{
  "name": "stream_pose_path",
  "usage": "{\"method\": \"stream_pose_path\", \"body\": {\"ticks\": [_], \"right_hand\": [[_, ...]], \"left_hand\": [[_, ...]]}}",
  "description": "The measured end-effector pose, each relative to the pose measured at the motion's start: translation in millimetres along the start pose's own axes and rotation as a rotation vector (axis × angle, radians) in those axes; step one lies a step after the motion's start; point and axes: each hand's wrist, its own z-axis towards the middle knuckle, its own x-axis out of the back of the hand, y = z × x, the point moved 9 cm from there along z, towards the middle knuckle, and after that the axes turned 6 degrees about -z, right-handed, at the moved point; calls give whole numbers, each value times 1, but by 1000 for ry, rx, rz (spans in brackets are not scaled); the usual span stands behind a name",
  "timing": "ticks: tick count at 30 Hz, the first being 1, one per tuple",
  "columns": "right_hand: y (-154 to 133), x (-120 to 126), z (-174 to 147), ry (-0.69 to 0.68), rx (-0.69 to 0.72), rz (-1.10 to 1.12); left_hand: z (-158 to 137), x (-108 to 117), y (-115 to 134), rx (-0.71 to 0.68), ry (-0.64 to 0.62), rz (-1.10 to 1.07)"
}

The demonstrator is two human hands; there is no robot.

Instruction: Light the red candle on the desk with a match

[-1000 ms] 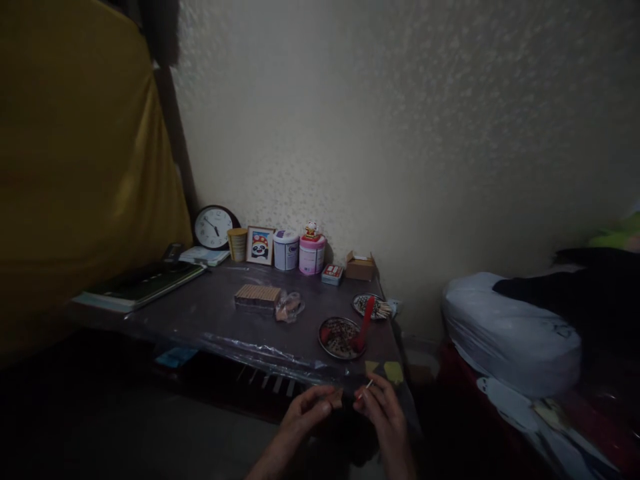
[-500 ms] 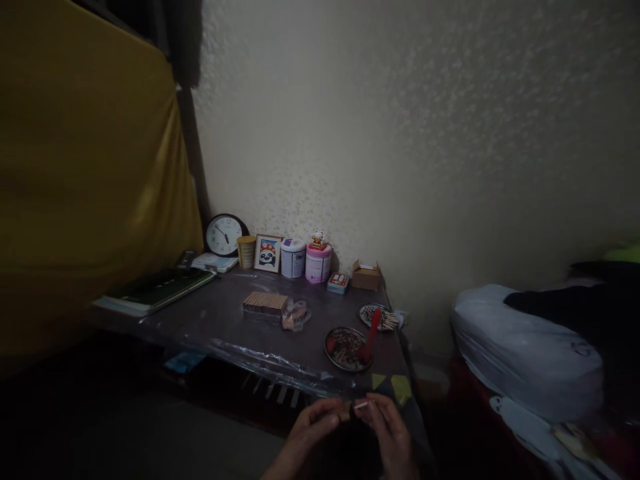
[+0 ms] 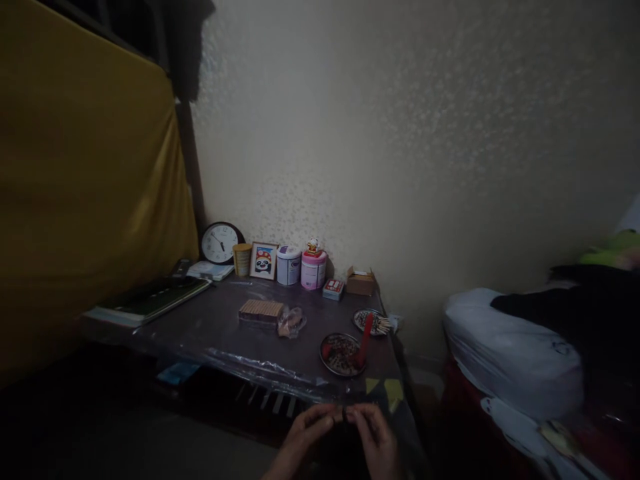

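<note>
My left hand (image 3: 304,435) is closed in a pinch on a small tan piece (image 3: 338,415) with a dark end, in front of the table's near edge. Close against it, the fingertips of my right hand (image 3: 376,440) press together at that dark end; what they pinch is hidden now. Just beyond my hands sits a round metal plate (image 3: 327,365) of small dark and light bits, with a red spoon-like tool (image 3: 367,337) leaning in it. A second plate (image 3: 357,325) farther back holds similar bits and several pale thin sticks (image 3: 383,325).
On the plastic-covered table (image 3: 215,327) lie a ribbed tan block (image 3: 261,311), a clear plastic bag (image 3: 291,323) and yellow paper pieces (image 3: 393,390). A clock (image 3: 220,243), tubs (image 3: 313,272) and a cardboard box (image 3: 361,283) line the wall. A white bundle (image 3: 510,337) is at right.
My hands have come closer together, and the short white stick that showed in my right fingers is out of sight. The view has shifted slightly, so the table things sit lower and farther left.
</note>
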Motion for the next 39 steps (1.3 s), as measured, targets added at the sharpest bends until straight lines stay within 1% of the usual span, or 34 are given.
{"method": "stream_pose_path", "body": {"ticks": [5,8,11,15,19,22,24,27,29,31,33,34,35,37,39], "right_hand": [[-16,5,-4,71,98,-101],[-27,8,-5,71,126,-160],[-37,13,-6,88,151,-178],[-49,23,-8,167,183,-165],[-62,29,-16,258,274,-211],[-67,24,-18,238,331,-272],[-73,22,-17,214,374,-299],[-92,29,-20,257,460,-329],[-106,38,-25,316,523,-333],[-113,39,-29,328,584,-340],[-108,33,-27,277,606,-383],[-99,28,-24,242,589,-427],[-89,28,-20,239,549,-464],[-71,34,-14,292,488,-479],[-55,47,-7,353,369,-450]], "left_hand": [[3,4,-2,-19,22,-20],[3,3,-3,-31,21,-20],[1,1,-1,-35,35,-30],[-1,-5,3,-28,66,-68],[-4,-15,8,-30,77,-103],[-8,-20,10,-21,91,-109],[-9,-25,11,-23,71,-123],[-10,-30,12,-33,27,-146],[-9,-32,12,-38,25,-149],[-9,-34,13,-47,33,-159],[-10,-37,16,-66,38,-175],[-12,-39,17,-76,40,-178],[-13,-40,19,-81,40,-177],[-15,-41,20,-79,41,-165],[-16,-38,19,-65,53,-152]]}}
